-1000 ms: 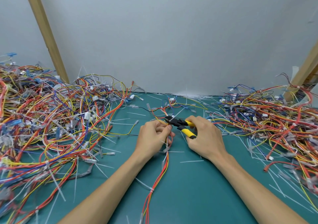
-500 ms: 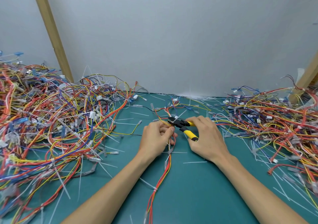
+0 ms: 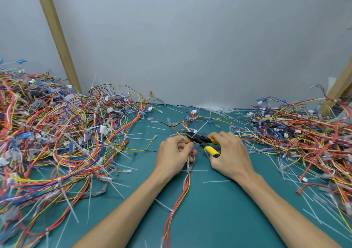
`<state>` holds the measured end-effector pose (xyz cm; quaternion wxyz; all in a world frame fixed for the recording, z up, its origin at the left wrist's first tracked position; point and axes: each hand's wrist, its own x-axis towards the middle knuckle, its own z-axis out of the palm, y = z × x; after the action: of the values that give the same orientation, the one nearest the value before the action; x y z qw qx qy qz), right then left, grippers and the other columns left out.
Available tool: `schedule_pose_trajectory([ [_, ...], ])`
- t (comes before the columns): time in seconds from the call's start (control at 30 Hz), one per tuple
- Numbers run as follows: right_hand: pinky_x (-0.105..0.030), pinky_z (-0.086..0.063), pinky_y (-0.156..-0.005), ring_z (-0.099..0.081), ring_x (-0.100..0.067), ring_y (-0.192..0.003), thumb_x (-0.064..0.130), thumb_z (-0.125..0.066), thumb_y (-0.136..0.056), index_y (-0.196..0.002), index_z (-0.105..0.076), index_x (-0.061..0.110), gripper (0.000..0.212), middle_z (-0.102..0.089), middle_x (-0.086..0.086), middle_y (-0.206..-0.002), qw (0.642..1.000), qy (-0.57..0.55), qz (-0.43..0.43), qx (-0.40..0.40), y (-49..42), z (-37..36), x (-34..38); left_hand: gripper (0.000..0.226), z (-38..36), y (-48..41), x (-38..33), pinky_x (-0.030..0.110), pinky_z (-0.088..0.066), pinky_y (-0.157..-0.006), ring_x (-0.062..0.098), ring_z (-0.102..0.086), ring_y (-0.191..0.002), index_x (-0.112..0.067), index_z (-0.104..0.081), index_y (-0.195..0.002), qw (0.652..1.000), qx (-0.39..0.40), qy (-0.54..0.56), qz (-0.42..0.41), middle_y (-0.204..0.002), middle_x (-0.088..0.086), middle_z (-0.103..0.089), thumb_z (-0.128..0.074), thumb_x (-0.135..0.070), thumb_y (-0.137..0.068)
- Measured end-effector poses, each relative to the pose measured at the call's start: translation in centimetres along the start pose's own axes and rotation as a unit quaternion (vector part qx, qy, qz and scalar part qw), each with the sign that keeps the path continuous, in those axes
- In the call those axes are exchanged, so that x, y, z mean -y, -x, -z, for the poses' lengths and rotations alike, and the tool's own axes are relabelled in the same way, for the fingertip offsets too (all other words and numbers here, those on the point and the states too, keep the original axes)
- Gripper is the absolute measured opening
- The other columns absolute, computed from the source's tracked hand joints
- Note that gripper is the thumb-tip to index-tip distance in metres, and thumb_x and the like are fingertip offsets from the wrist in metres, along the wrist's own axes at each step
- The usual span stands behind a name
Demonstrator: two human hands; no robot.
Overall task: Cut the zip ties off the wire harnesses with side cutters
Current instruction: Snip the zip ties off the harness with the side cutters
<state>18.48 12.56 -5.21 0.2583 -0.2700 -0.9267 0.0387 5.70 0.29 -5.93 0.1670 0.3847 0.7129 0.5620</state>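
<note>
The wire harness [image 3: 187, 183] being worked on (red, orange and yellow strands) lies in the middle of the desk [image 3: 219, 219] and runs from the near edge up into the left hand [image 3: 174, 156]. The grip of this hand is clamped on the strands, with fingers and thumb curled around them. A white zip tie [image 3: 172, 212] sits around the harness, nearer to the person. The right hand [image 3: 230, 156] has its grip closed on the yellow handles of the side cutters [image 3: 202, 142]. Their black nose points left and touches the strands just beside the left fingertips; if the blades are apart or together, I cannot tell.

A heap of harnesses [image 3: 57, 133] fills the left side of the desk, and a second heap [image 3: 304, 133] fills the right side. Between them is a strip of green surface, where both forearms lie and loose cut ties [image 3: 216, 181] are scattered. The far edge of the desk meets a grey wall [image 3: 190, 47]. A wooden post [image 3: 57, 38] leans behind the left heap.
</note>
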Motion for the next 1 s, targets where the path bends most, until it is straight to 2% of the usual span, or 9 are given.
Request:
schedule_pose_trajectory([
  [0.33,-0.031,-0.036,-0.068,-0.048,-0.023,-0.080,0.025,-0.073,-0.074,-0.101,-0.063,0.021,0.029,-0.056,0.005,-0.081,1.000,-0.002,-0.005,-0.016,0.12,0.13,0.09,0.017,-0.05,-0.01,-0.01,0.021,-0.054,-0.058,0.008,-0.063,-0.048,-0.010,-0.065,-0.079,1.000,0.001,0.003,-0.005,-0.066,-0.007,-0.073,-0.061,-0.015,-0.094],
  [0.67,-0.030,-0.034,-0.070,-0.047,-0.021,-0.081,0.024,-0.070,-0.074,-0.103,-0.063,0.023,0.030,-0.059,0.007,-0.083,1.000,-0.001,-0.012,-0.005,0.04,0.26,0.06,0.018,0.03,0.12,-0.14,0.019,-0.053,-0.055,0.008,-0.063,-0.048,-0.014,-0.063,-0.076,1.000,0.001,0.009,-0.007,-0.068,-0.005,-0.074,-0.061,-0.015,-0.094],
  [1.0,-0.030,-0.033,-0.069,-0.047,-0.021,-0.079,0.022,-0.069,-0.072,-0.100,-0.063,0.024,0.029,-0.056,0.008,-0.079,1.000,0.001,-0.016,-0.011,0.00,0.05,-0.09,0.016,-0.04,-0.05,0.10,0.021,-0.053,-0.057,0.008,-0.063,-0.048,-0.009,-0.065,-0.080,1.000,0.004,0.006,-0.003,-0.067,-0.006,-0.073,-0.061,-0.015,-0.094],
])
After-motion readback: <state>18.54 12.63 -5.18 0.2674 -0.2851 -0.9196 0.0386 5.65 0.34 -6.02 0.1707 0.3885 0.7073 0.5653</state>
